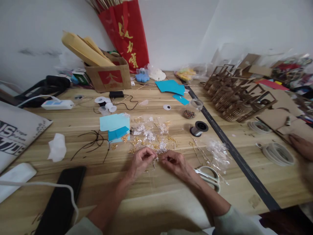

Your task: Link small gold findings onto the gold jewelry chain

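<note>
My left hand [143,159] is closed in a pinch on a thin beaded chain [154,164], which dangles below its fingertips over the wooden table. Close beside it, my right hand [176,163] has its fingertips pressed together; whatever they hold is too small to make out. Just beyond both hands lie loose silver beads [161,145] and gold beads [134,143], some on clear bags. Right of my right forearm rests a pair of scissors [209,176] with pale handles. Past them are a finished-looking gold chain [195,151] and a spool of wire [199,128].
Blue paper sheets [113,122] and black cords [96,143] lie left of the beads. A phone [63,199] sits front left. At right stand brown wooden frames [234,94], a jar of beads [190,113] and coiled wire [278,154]. Another person's hand [302,145] is at the right edge.
</note>
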A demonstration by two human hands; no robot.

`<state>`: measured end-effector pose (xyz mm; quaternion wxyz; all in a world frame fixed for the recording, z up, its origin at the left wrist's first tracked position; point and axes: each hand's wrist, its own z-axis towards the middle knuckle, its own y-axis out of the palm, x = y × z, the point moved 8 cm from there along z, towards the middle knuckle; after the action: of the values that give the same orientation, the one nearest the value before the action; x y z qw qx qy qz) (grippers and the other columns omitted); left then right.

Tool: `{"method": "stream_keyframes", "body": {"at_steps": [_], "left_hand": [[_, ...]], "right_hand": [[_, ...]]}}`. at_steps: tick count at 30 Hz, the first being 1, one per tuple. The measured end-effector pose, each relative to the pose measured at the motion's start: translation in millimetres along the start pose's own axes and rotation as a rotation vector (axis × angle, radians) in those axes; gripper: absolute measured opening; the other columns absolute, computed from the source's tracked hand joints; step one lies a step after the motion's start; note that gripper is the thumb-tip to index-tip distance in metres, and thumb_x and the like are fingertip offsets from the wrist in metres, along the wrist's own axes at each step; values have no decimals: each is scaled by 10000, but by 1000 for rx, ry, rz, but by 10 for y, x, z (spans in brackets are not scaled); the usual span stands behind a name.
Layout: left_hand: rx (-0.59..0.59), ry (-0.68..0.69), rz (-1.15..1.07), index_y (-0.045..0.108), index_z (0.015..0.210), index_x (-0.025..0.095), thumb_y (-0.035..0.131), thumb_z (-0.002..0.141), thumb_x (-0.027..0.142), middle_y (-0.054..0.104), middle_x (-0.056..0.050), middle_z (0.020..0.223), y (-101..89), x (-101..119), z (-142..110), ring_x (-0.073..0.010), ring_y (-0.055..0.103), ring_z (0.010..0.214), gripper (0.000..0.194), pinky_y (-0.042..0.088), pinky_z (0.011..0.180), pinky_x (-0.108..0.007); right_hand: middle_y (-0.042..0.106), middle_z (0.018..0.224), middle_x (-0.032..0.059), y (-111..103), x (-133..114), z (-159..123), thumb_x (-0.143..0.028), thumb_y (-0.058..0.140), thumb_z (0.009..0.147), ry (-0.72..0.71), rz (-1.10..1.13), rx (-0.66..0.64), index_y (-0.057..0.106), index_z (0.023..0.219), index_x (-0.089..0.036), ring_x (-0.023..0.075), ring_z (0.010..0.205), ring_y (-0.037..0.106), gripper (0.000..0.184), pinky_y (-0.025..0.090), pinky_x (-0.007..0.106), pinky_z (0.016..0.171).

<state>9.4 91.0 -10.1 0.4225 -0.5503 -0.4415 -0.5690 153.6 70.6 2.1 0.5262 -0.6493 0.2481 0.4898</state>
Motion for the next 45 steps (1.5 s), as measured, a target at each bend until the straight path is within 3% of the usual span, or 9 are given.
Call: {"method": "stream_keyframes", "body": {"at_steps": [12,21,28,38,45], "left_hand": [[9,231,293,523,645,175,529,803,174,637,-38,697,86,149,-50,-144,604,666,159,467,651,-252],[17,184,243,513,633,186,548,774,171,632,-29,689,79,96,-34,-146,597,664,146,462,650,-253],[-47,88,229,559,654,166,579,778,191,660,-55,762,82,85,-31,-168,611,737,128,472,701,-273],[-109,71,132,574,673,165,610,797,267,627,-60,829,149,117,-55,-191,592,831,164,447,759,-294],[-121,7,102,592,741,170,601,790,289,609,-35,788,172,93,-63,-172,561,779,129,434,724,-276]], "right_hand": [[556,669,-3,10,-232,-16,-175,497,871,-83,-109,12,593,774,-149,103,593,470,139,338,209,554],[574,686,9,18,-241,-20,-171,476,874,-75,-112,-24,587,756,-152,115,611,484,163,340,224,558],[556,647,-2,-21,-66,-19,-306,548,875,20,-10,49,639,802,-149,106,575,465,196,333,211,518],[410,554,-45,81,-97,3,-374,570,863,41,32,7,639,822,-138,87,513,357,249,276,219,482],[422,573,-39,109,-58,10,-382,557,869,46,84,14,627,784,-143,92,538,368,263,277,225,507]]}}
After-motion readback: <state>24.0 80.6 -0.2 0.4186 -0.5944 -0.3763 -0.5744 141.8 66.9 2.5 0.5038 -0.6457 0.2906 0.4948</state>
